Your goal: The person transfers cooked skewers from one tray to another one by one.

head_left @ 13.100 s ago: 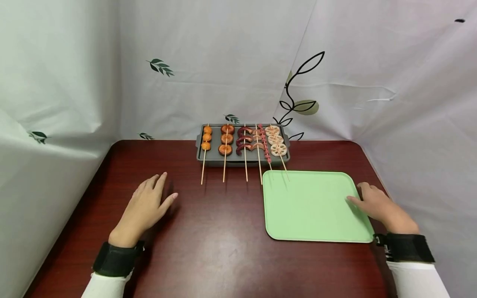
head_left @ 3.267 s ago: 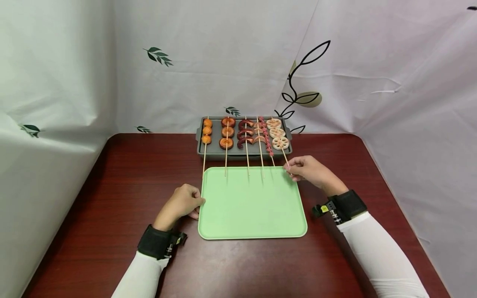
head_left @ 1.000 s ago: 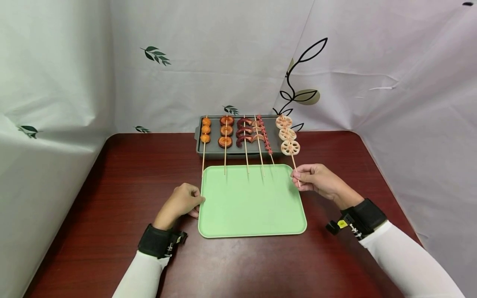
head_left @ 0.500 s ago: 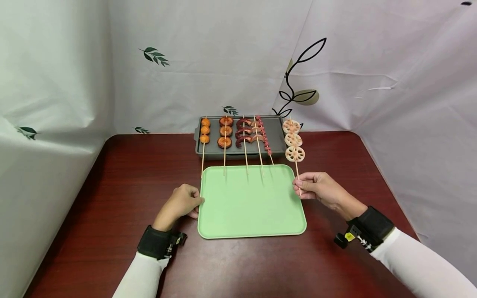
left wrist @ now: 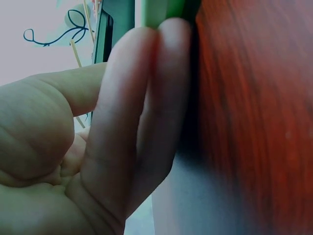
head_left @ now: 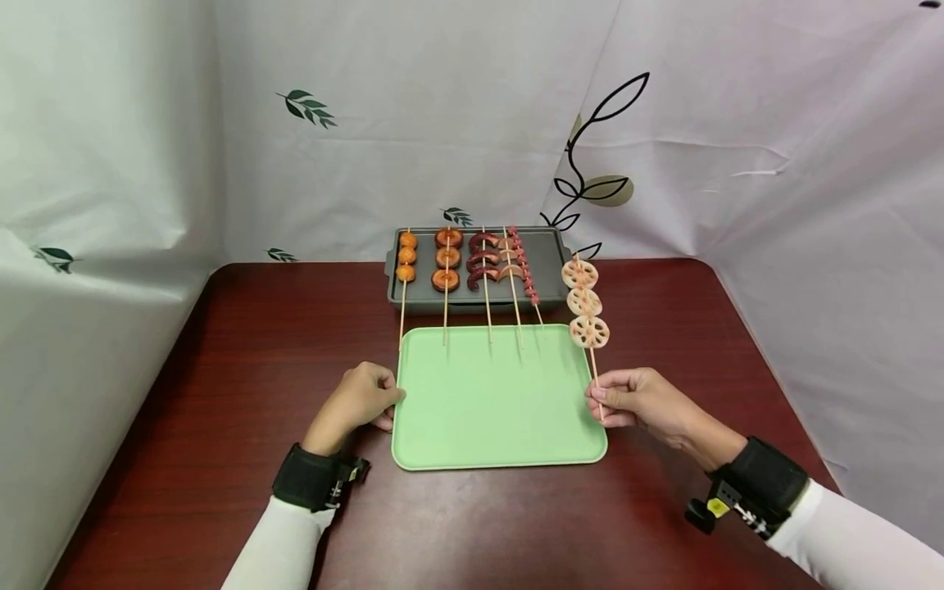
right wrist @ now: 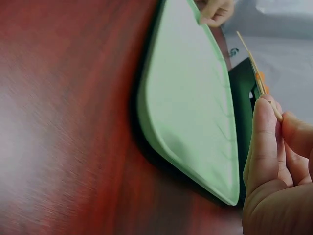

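Note:
In the head view, my right hand [head_left: 645,403] pinches the bare stick end of a lotus root skewer [head_left: 584,303]. Its three pale slices point away from me, over the right side of the green tray [head_left: 501,401]. In the right wrist view, thumb and fingertips [right wrist: 264,105] close on the thin stick. My left hand [head_left: 361,399] pinches the tray's left edge between thumb and fingers; the left wrist view shows fingertips [left wrist: 171,34] pressed at that green edge.
Behind the tray stands a grey grill pan [head_left: 542,246] bearing skewers of orange balls [head_left: 406,256], brown mushroom-like rounds [head_left: 447,258], dark red octopus-like pieces [head_left: 483,260] and small pink pieces [head_left: 525,270]. Their sticks reach over the tray's far edge. A patterned white curtain [head_left: 413,123] backs the dark red table [head_left: 280,352].
My right hand has lifted the lotus root skewer off the grill pan and drawn it toward me and slightly right. Earlier, the tray was shifted left to the middle. The left hand stays at its edge.

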`<state>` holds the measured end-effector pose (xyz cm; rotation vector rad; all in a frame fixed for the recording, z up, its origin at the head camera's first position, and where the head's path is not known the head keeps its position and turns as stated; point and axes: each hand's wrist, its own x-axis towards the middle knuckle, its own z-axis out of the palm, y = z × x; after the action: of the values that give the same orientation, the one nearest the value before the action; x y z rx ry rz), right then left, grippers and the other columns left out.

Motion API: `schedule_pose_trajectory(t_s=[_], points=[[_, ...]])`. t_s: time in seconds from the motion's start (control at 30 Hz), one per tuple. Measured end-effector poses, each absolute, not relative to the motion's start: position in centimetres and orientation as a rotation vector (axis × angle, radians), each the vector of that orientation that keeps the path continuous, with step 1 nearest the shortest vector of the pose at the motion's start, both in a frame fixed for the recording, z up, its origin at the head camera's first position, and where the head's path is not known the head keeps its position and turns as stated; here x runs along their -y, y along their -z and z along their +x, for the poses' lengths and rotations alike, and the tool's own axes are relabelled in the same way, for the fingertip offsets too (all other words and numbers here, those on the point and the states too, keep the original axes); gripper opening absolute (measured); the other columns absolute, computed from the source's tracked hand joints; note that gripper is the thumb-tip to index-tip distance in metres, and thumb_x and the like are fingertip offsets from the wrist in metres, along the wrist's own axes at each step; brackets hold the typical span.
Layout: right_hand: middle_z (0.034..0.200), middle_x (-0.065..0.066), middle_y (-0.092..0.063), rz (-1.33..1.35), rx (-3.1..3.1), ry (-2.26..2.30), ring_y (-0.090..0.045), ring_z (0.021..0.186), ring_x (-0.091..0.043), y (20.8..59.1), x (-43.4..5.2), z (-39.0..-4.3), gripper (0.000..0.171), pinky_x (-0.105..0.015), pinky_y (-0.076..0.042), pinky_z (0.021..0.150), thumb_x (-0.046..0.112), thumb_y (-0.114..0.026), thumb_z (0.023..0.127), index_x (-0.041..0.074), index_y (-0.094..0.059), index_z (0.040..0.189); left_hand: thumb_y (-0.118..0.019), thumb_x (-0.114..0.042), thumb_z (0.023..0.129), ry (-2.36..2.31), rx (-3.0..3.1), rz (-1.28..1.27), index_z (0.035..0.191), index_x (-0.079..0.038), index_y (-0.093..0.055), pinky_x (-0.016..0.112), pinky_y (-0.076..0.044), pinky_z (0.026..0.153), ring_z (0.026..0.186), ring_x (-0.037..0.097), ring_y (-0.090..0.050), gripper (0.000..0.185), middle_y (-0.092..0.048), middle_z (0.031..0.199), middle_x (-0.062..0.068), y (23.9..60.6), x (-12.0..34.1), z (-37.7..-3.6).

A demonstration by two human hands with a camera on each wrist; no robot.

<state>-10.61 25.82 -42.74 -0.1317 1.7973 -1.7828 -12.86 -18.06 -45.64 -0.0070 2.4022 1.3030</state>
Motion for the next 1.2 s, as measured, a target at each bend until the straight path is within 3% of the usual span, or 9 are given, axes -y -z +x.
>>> schedule_pose_trajectory(t_s=[0.67, 1.2], points=[[0.090, 0.000, -0.077, -0.123, -1.750, 1.709, -0.074, 0.082, -0.007, 43.3, -25.5, -6.0, 0.014, -0.023, -0.064, 0.073, 0.009, -0.062, 0.104, 0.000, -0.073, 0.106, -0.065, -0.005, 0.098, -1.285, -2.405, -0.051, 0.066, -0.008, -0.052, 0.032, -0.062, 0.052, 0.047, 0.017, -0.065, 0.036, -0.061, 0.062, 0.011, 45.7, 17.8, -12.8], [0.094, -0.003, -0.077, -0.081, -1.667, 1.670, -0.075, 0.083, -0.009, 43.8, -26.0, -5.4, 0.016, -0.021, -0.064, 0.071, 0.007, -0.060, 0.104, -0.004, -0.070, 0.110, -0.066, -0.005, 0.098, -1.284, -2.406, -0.061, 0.067, -0.006, -0.053, 0.032, -0.062, 0.051, 0.048, 0.017, -0.065, 0.034, -0.061, 0.062, 0.011, 45.6, 17.8, -12.8]])
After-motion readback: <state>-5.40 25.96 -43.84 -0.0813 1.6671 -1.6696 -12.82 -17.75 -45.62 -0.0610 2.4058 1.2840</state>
